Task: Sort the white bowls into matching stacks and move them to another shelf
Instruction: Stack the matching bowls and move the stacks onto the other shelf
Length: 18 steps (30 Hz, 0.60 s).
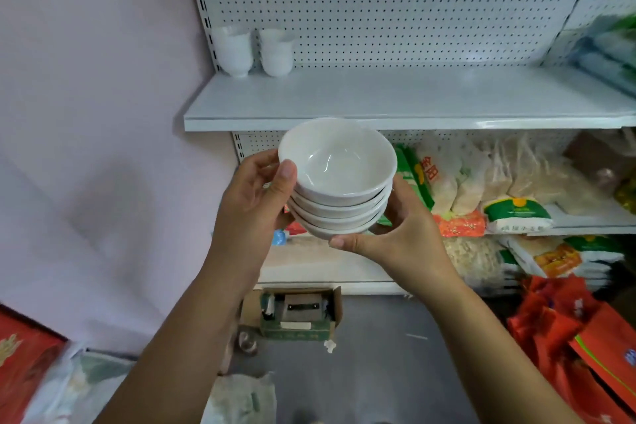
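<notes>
I hold a stack of several shallow white bowls (339,179) in the air, just below and in front of the white shelf (395,103). My left hand (254,196) grips the stack's left side with the thumb on the top bowl's rim. My right hand (406,234) cups the stack from below and the right, thumb under the bottom bowl. At the shelf's far left corner stand two stacks of taller white footed bowls, one by the upright (234,50) and one beside it (277,52).
A pegboard backs the shelf. Green and blue packets (609,52) lie at the shelf's right end. Bags of grain and food (499,182) fill the shelves below. On the floor sit an open cardboard box (296,315) and red bags (578,337). A pink wall lies left.
</notes>
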Available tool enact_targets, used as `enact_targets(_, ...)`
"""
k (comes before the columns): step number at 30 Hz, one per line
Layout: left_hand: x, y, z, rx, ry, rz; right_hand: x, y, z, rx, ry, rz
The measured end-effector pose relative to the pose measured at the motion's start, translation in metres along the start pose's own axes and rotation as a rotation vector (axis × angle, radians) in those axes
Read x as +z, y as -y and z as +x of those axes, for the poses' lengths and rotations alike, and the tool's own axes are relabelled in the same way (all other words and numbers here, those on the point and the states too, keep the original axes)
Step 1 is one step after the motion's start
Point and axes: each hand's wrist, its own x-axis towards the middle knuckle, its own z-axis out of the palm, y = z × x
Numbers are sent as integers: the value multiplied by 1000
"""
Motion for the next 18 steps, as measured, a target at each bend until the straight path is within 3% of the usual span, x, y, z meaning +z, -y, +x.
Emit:
enact_targets(6,1,18,94,-39,98,-27,1,-19,80,5,-12,-17)
enact_targets(18,42,54,293,-34,-5,-5,-15,-77,292,-1,63,-84)
